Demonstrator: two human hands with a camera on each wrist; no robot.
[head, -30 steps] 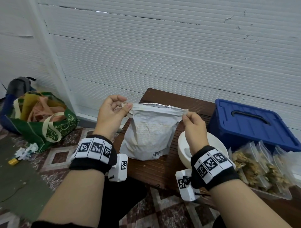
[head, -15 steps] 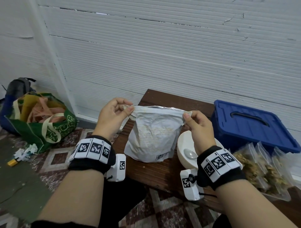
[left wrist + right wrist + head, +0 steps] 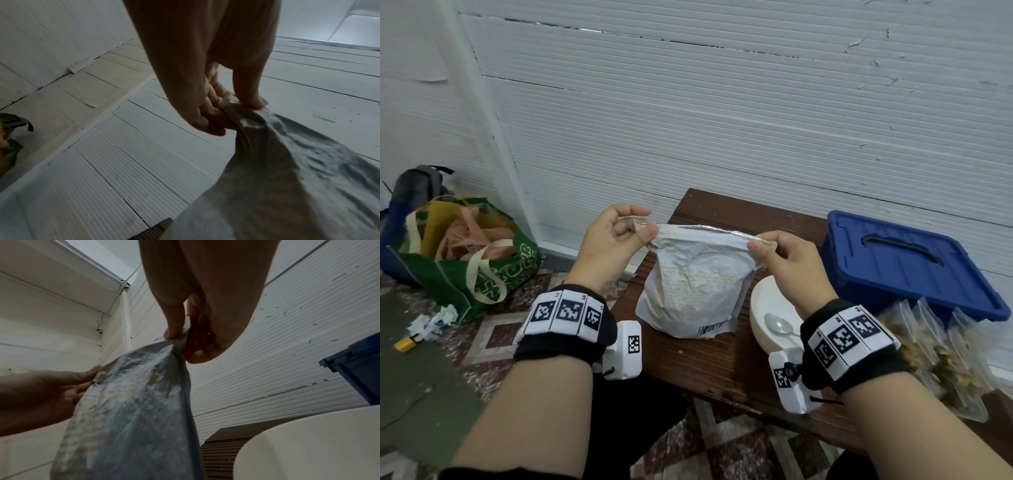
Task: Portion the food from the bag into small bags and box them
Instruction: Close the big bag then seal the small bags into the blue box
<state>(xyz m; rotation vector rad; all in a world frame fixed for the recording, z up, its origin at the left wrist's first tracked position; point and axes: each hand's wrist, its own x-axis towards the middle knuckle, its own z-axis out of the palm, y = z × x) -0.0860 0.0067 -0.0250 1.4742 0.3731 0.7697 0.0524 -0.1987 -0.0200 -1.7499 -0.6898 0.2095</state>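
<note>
The bag (image 3: 693,284), a crumpled white foil pouch with a barcode near its lower edge, stands upright on the near left part of the table (image 3: 722,356), its bottom resting on the dark slatted wood; its top edge is drawn taut between both hands; the left hand (image 3: 613,246) pinches the left top corner between thumb and forefinger, the other fingers curled above it; the right hand (image 3: 787,263) pinches the right top corner between thumb and fingers in the same way; the left wrist view shows the corner bunched between thumb and fingers (image 3: 207,113), and the right wrist view shows the right thumb pressed on the foil against the curled fingers (image 3: 201,353); whether the mouth of the bag is sealed or parted I cannot tell; just right of the bag, and partly behind the right wrist, sits a white bowl (image 3: 765,308) with a metal spoon (image 3: 777,323) lying in it; right of the bowl, at the table's near right, several small bags (image 3: 935,353) filled with brownish food stand packed together; behind them is a blue box (image 3: 907,260) with its lid on, a handle slot in the top; on the tiled floor to the left stand a green tote (image 3: 482,270) and a grey backpack (image 3: 417,185) against the white wall (image 3: 722,120).
</note>
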